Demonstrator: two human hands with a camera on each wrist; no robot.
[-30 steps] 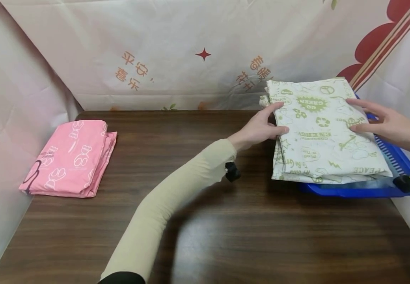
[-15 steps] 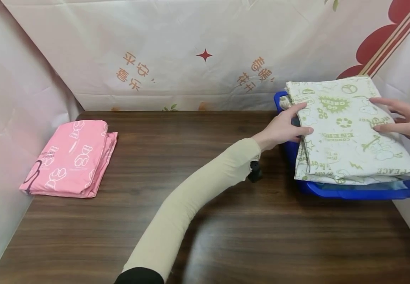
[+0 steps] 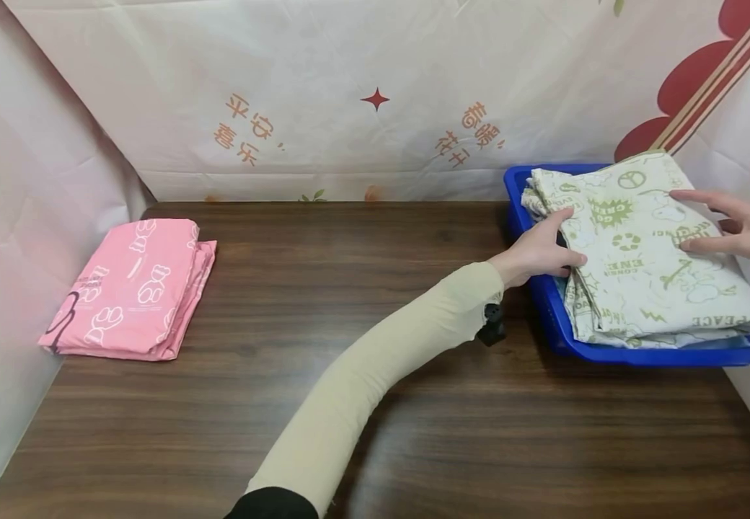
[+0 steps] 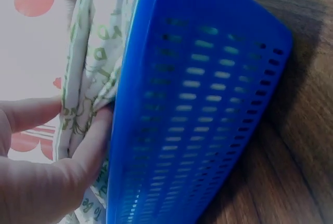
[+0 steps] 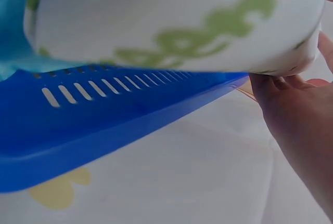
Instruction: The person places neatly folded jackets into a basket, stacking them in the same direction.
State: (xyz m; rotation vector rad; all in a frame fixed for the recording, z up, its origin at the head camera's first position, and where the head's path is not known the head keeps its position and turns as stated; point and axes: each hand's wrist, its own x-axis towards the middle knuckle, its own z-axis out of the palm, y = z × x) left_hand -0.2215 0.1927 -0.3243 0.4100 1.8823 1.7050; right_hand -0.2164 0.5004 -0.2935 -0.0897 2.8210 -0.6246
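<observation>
Cloth in pink colour [image 3: 125,288], one folded piece, lies on the one table [image 3: 349,317], well apart to the left of the blue basket. One pale sleeve [image 3: 375,382] reaches across the table toward the basket's left side. At this side is the left hand [image 3: 544,249], its thumb and fingers pinching the near edge of one white cloth with green print [image 3: 647,267]. This folded cloth lies over the one blue basket [image 3: 552,317], and its left edge is inside the rim. Beneath it, within the basket, some light blue material [image 5: 13,21] shows. On the basket's right side, the right hand [image 3: 748,227] grips the same white cloth, its thumb on top and other fingers under.
</observation>
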